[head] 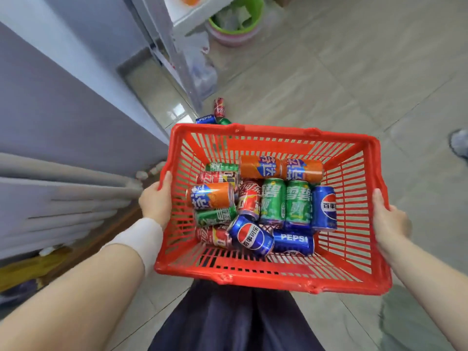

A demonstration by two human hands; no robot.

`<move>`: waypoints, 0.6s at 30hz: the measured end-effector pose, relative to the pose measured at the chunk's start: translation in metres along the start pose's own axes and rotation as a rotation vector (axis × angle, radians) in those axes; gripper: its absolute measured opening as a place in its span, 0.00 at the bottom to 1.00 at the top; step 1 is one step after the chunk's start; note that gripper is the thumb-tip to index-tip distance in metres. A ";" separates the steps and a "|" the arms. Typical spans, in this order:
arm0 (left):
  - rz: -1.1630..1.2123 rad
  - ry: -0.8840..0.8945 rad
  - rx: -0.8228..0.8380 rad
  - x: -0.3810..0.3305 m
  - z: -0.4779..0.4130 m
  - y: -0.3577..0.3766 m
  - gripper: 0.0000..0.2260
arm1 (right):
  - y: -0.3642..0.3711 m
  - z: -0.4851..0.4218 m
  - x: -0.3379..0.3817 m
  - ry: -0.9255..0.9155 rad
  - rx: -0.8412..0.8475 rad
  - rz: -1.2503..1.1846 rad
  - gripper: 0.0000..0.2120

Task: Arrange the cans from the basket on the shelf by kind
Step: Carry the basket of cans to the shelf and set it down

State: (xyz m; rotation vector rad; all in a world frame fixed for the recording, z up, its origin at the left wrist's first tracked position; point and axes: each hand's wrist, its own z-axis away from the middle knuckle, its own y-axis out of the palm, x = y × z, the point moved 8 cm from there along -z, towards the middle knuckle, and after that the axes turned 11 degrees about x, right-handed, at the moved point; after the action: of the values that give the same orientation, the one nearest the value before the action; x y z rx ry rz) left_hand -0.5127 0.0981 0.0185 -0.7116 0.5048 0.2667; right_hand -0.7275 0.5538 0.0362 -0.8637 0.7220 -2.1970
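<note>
A red plastic basket [349, 282] hangs in front of me above the floor. My left hand [155, 201] grips its left rim and my right hand [388, 219] grips its right rim. Inside lie several cans in a jumble: orange cans [260, 167], green cans [273, 201], red cans [249, 198] and blue Pepsi cans [324, 206]. The white shelf [177, 54] stands at the upper left, blurred, its frame reaching the floor.
Three cans lie on the tiled floor beyond the basket: a red one [219, 107], a blue one [206, 119] and a green one [225, 121]. A green bucket [236, 19] stands past the shelf. A grey wall [63, 110] and stacked panels run along the left.
</note>
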 end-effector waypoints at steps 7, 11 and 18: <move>0.072 0.031 0.151 -0.136 -0.043 0.090 0.20 | -0.075 -0.082 0.020 0.072 -0.096 -0.046 0.34; 0.015 0.039 0.222 -0.211 -0.070 0.140 0.18 | -0.103 -0.131 0.038 0.144 -0.127 -0.104 0.38; 0.008 -0.007 0.248 -0.292 -0.110 0.201 0.20 | -0.141 -0.232 0.094 0.155 -0.089 -0.078 0.33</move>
State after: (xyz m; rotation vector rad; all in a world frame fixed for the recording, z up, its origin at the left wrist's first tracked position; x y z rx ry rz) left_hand -0.8789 0.1512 -0.0100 -0.4673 0.5237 0.2092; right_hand -1.0040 0.6302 0.0218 -0.7828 0.8800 -2.3358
